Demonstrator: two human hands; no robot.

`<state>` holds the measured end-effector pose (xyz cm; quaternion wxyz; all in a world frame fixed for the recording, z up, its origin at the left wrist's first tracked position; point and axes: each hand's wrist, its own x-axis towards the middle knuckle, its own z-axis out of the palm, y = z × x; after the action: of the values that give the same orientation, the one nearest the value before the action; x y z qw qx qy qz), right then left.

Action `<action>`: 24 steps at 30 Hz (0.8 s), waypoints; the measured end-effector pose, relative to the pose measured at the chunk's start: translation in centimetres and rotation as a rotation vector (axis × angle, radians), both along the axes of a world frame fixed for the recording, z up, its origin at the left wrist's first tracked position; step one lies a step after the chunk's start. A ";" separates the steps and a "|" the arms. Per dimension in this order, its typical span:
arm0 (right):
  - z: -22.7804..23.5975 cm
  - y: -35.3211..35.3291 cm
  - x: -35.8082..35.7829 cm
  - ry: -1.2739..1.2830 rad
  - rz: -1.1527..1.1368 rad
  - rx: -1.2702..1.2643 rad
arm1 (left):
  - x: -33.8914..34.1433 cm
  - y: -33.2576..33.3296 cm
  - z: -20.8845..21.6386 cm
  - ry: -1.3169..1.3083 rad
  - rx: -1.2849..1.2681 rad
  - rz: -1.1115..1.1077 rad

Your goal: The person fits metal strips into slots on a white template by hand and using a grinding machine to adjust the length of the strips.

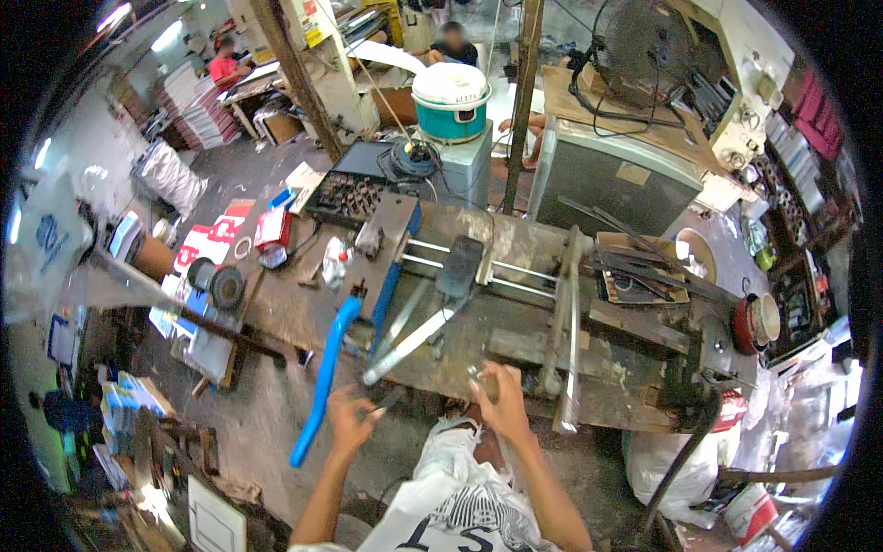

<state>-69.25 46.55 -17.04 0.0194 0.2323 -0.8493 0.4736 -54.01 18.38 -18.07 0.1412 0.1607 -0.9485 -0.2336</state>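
Note:
My left hand (349, 420) is closed with thumb and fingers around a thin dark flat strip (391, 398) that points right; its exact kind is too small to tell. My right hand (501, 397) pinches a small shiny metal piece (475, 371) at the front edge of the workbench (460, 363). Between and beyond the hands, a pale metal lever (414, 344) slants up to a dark block (460, 265) on two steel rods (522, 288). A long blue-sleeved handle (326, 382) juts toward me, left of my left hand.
Scrap strips lie in a box (639, 276) on the right of the bench. At its back left is a black tray (354, 195) of small metal parts. Beyond stand a teal-and-white cooler (451, 103) and a large fan (635, 51). Two people (452, 46) sit farther back.

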 end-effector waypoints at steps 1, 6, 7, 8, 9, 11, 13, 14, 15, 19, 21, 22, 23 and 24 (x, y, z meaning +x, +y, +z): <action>-0.9 -3.2 -2.2 -0.010 0.033 0.040 | 2.0 -3.7 -2.1 -0.013 -0.034 0.130; -5.5 -13.3 -14.1 0.045 0.061 0.240 | 3.4 -12.0 -8.7 -0.219 0.475 0.360; -6.6 -13.6 -16.1 0.032 0.071 0.310 | 2.0 -11.3 -7.4 -0.287 0.498 0.363; -7.2 -14.4 -17.4 0.010 0.065 0.315 | 1.6 -11.2 -6.2 -0.357 0.502 0.385; -7.6 -14.7 -18.7 -0.033 0.043 0.357 | 1.4 -11.3 -6.6 -0.379 0.504 0.378; -8.2 -15.4 -20.8 -0.077 -0.034 0.436 | 1.8 -11.6 -7.0 -0.219 0.614 0.381; -8.2 -14.8 -21.9 -0.048 -0.125 0.369 | 0.8 -12.1 -5.9 -0.340 0.497 0.269; -7.3 -15.0 -22.2 0.003 -0.201 0.284 | 0.5 -12.7 -5.0 -0.494 0.326 0.163; -6.4 -15.0 -22.4 0.023 -0.241 0.253 | 0.7 -13.1 -4.5 -0.513 0.321 0.152; -5.5 -11.5 -19.9 -0.150 -0.422 0.220 | -6.7 -10.2 4.4 -0.223 0.036 0.035; -3.9 -11.0 -18.2 -0.402 -0.401 0.137 | -12.2 -8.0 7.5 -0.153 0.270 0.008; -3.6 -10.9 -17.1 -0.647 -0.364 0.046 | -13.7 -7.4 6.8 -0.195 0.535 0.040; -3.8 -11.1 -16.3 -0.657 -0.382 0.042 | -15.7 -6.6 6.2 -0.212 0.571 -0.002; -4.0 -11.2 -15.5 -0.769 -0.244 -0.111 | -17.6 -5.9 5.5 -0.232 0.613 -0.045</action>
<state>-84.70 35.34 -21.08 -0.2309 -0.0655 -0.7891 0.5654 -71.65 12.52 -12.58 -0.0280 0.2002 -0.8472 -0.4914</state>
